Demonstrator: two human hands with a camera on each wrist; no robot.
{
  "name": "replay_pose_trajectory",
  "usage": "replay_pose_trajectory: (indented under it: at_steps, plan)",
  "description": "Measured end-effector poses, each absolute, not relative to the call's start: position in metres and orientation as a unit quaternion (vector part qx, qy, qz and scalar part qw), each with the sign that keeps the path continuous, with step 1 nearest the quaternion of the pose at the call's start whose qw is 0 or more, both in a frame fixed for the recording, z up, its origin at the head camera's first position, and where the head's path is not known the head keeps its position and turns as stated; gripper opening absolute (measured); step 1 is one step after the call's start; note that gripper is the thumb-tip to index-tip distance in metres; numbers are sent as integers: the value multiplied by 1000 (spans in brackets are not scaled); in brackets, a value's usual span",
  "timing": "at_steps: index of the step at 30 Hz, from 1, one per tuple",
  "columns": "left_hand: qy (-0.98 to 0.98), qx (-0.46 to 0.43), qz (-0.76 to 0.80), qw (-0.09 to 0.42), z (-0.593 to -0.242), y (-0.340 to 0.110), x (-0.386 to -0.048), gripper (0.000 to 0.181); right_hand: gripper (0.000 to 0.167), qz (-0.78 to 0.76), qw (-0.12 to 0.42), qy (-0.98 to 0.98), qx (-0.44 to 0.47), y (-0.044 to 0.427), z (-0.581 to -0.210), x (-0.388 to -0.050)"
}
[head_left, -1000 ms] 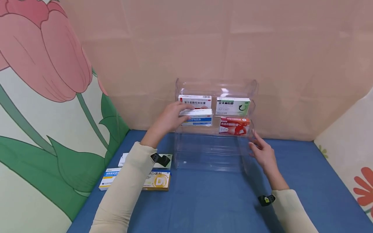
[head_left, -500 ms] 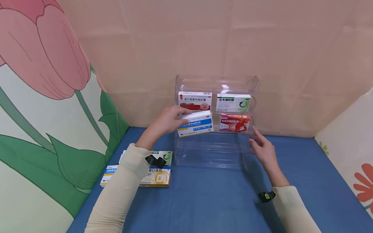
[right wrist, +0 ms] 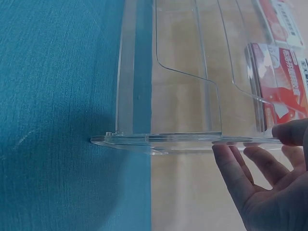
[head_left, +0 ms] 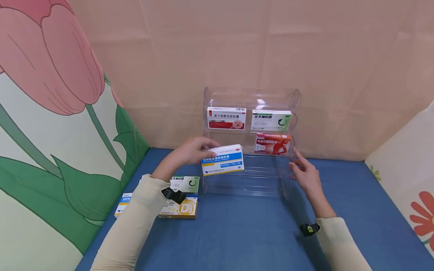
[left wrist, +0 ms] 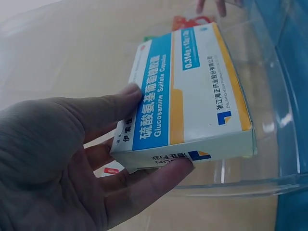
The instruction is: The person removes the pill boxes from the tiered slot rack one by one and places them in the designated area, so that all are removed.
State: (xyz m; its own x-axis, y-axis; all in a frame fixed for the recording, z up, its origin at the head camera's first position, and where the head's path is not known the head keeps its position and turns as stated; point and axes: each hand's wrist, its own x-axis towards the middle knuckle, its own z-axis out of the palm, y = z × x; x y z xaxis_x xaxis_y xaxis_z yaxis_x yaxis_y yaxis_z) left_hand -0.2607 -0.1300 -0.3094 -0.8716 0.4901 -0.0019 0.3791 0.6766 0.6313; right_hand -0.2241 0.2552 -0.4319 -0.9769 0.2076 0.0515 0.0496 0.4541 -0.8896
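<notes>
The left hand (head_left: 191, 152) pinches a blue, white and yellow medicine box (head_left: 222, 160) by its left end, slightly tilted, in front of the clear rack (head_left: 251, 165). In the left wrist view the thumb lies on the front face of the box (left wrist: 192, 91), with fingers under its end. The right hand (head_left: 306, 175) is at the rack's right side; in the right wrist view, thumb and fingers (right wrist: 236, 173) grip the clear side panel (right wrist: 183, 138) from both sides. On the rack stand a red and white box (head_left: 226, 119), a green and white box (head_left: 271, 120) and, lower right, a red box (head_left: 273, 144).
Left of the rack, on the blue table (head_left: 237, 233), lie a yellow D3 box (head_left: 183, 207), a green and white box (head_left: 184, 184) and a blue and white box (head_left: 123, 203), partly behind the left sleeve. A plain backdrop (head_left: 237, 45) rises behind the rack.
The left hand has drawn the blue and white box off the rack's middle tier, down and to the left. The right hand stays at the rack's side.
</notes>
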Motion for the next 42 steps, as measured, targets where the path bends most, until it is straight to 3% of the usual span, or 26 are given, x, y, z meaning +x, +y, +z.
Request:
replay_pose_trajectory:
  at_steps: [29, 42]
  plan:
    - [887, 211, 353, 212, -353, -148, -253, 38, 62, 520, 79, -847, -76, 255, -432, -222]
    - [879, 203, 357, 241, -377, -150, -250, 35, 63, 513, 77, -852, -74, 254, -432, -223]
